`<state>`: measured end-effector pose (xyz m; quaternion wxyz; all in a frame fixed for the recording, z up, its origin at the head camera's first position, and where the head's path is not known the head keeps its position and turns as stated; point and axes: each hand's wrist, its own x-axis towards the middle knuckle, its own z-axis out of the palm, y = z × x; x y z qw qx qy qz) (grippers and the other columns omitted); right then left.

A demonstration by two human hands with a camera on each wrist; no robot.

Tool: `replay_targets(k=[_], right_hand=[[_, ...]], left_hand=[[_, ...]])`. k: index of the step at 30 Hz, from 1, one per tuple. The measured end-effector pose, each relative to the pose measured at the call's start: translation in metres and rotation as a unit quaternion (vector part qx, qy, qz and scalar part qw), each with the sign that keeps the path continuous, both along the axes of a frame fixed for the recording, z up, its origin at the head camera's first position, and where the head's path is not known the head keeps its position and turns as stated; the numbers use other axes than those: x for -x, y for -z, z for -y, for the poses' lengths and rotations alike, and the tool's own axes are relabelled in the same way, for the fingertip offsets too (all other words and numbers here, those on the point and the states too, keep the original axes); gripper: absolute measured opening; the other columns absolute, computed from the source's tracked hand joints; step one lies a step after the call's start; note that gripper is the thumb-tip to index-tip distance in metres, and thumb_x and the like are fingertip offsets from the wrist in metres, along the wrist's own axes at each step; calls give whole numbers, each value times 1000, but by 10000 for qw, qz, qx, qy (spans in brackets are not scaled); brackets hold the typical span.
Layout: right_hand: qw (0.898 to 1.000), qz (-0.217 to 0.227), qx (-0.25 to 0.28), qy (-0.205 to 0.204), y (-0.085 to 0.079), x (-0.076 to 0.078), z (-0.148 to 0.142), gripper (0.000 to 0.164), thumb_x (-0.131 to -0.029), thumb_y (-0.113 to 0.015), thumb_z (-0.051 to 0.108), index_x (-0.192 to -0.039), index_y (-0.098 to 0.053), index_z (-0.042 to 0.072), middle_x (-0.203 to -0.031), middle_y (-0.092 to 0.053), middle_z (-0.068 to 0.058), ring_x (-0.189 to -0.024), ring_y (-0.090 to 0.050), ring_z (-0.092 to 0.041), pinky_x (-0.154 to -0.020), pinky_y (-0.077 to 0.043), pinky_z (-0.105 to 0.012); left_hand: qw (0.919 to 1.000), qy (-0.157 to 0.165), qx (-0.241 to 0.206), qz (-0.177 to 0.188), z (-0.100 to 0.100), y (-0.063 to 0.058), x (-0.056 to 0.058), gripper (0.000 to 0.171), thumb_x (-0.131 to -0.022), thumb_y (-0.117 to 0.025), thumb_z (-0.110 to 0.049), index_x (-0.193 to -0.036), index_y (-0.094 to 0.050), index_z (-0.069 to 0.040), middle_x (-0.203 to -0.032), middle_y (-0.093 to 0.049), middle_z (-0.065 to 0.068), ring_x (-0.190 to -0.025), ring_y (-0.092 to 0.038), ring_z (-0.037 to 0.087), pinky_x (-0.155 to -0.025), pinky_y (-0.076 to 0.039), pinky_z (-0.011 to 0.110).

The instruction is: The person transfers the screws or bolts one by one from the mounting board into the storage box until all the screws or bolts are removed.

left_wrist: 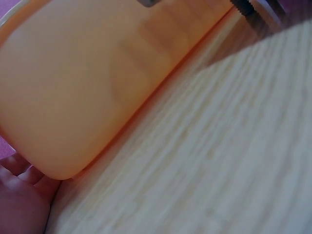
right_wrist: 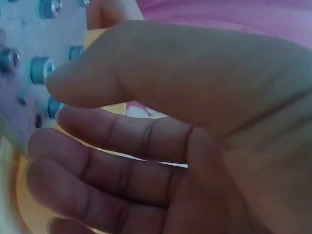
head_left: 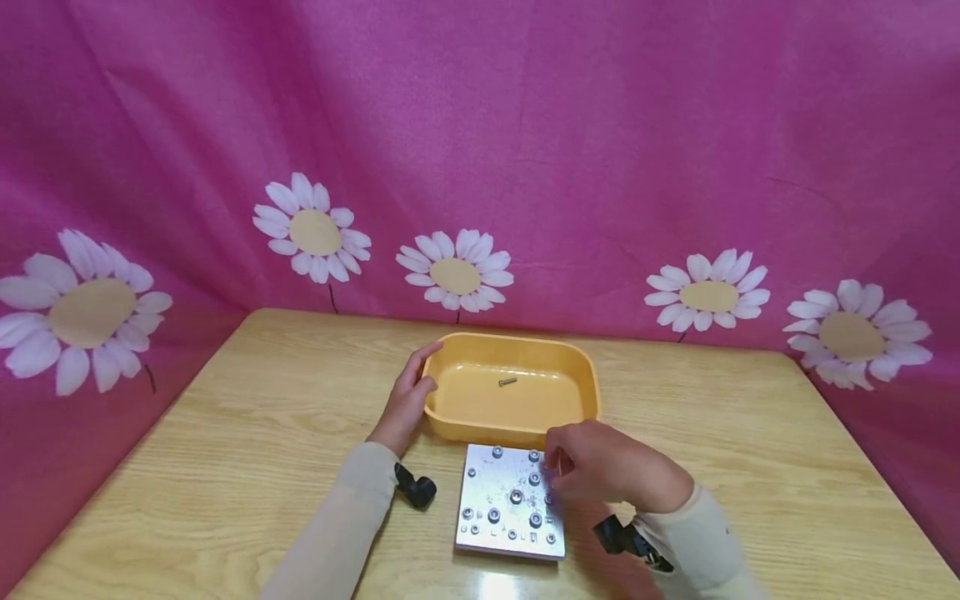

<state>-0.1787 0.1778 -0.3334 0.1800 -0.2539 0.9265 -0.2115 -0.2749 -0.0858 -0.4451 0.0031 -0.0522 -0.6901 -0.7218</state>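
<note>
A silver metal plate (head_left: 502, 533) lies on the table, with several socket-head bolts (head_left: 516, 497) standing in it. My right hand (head_left: 611, 467) is at the plate's upper right edge, thumb and index finger curled around a bolt (right_wrist: 53, 108) there. The fingertips partly hide that bolt. Behind the plate stands a yellow plastic tub (head_left: 525, 425). My left hand (head_left: 405, 408) grips its left end, thumb at the rim and fingers outside. One loose bolt (head_left: 507, 382) lies on the tub's floor. The tub's side wall fills much of the left wrist view.
The light wooden table (head_left: 262, 433) reaches out on both sides of the tub. A pink cloth (head_left: 570, 150) with white flowers hangs behind it and at its sides. Black wrist mounts (head_left: 415, 487) sit at both sleeves, the right one close to the table beside the plate.
</note>
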Motion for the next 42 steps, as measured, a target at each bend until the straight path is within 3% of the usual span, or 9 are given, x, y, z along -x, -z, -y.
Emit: replay_targets(k=[3, 8, 15, 28, 42], right_hand=[[9999, 44, -21, -103, 3, -2, 4, 12, -75, -72, 6, -82, -66, 13, -70, -56, 5, -67, -51, -13, -61, -44, -28], [9994, 290, -201, -22, 7, -4, 10, 14, -75, -74, 7, -75, -63, 17, -68, -56, 5, -63, -51, -11, -57, -43, -28], [9987, 107, -487, -88, 10, -5, 14, 19, -74, -75, 13, -66, -59, 20, -61, -52, 6, -57, -46, -10, -52, -37, -26], [9974, -17, -722, -66, 8, -9, 17, 22, -73, -76, 13, -63, -57, 19, -60, -50, 7, -57, -46, -10, -51, -34, -27], [9964, -172, -823, -88, 12, -8, 17, 23, -70, -73, 10, -60, -55, 19, -56, -45, 8, -54, -43, -9, -49, -31, -26]], left_hand=[[10000, -53, 26, -22, 0, 0, -1, 61, -87, -40, 2, -143, -44, -21, -155, -28, 0, -141, -27, 19, -112, -27, 39], [9999, -75, 86, -15, -1, -1, -1, 60, -88, -40, 1, -142, -44, -23, -156, -27, -1, -142, -24, 18, -114, -24, 38], [10000, -3, 1, 26, 0, -1, -3, 59, -89, -39, 3, -143, -44, -22, -156, -27, 0, -140, -28, 20, -111, -28, 40], [9997, -98, 92, -185, -2, 1, 0, 60, -86, -40, 2, -142, -45, -20, -155, -29, 2, -141, -27, 20, -113, -25, 39], [9998, -85, 59, -165, -1, 0, 0, 60, -86, -41, 2, -143, -44, -19, -156, -27, 3, -143, -23, 20, -113, -24, 39]])
